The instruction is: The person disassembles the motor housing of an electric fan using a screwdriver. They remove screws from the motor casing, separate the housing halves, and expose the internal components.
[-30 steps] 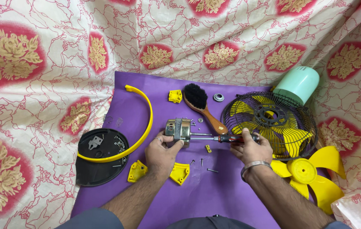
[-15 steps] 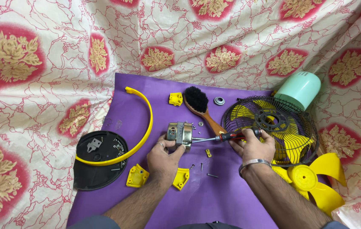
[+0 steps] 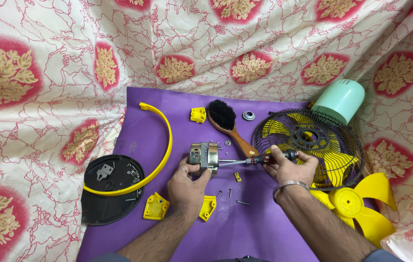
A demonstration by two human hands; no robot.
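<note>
Head view: left grip (image 3: 187, 182) is closed around the motor (image 3: 204, 155), a silver metal block held just above the purple mat (image 3: 245, 228). Right grip (image 3: 291, 167) is wrapped on the screwdriver (image 3: 259, 158) (red and black handle), whose shaft runs level to the motor's right face. Between the two grips lie loose screws (image 3: 230, 193) and a small yellow clip (image 3: 237, 176). Just behind the screwdriver sits a wooden brush (image 3: 228, 123) with black bristles. Beyond the right grip is the black wire guard (image 3: 308, 145), a mint housing (image 3: 340, 99) behind it, yellow blades (image 3: 356, 204) beside the forearm. Left of the left grip: yellow brackets (image 3: 156, 206), a yellow arc (image 3: 160, 145), a black base (image 3: 109, 189).
</note>
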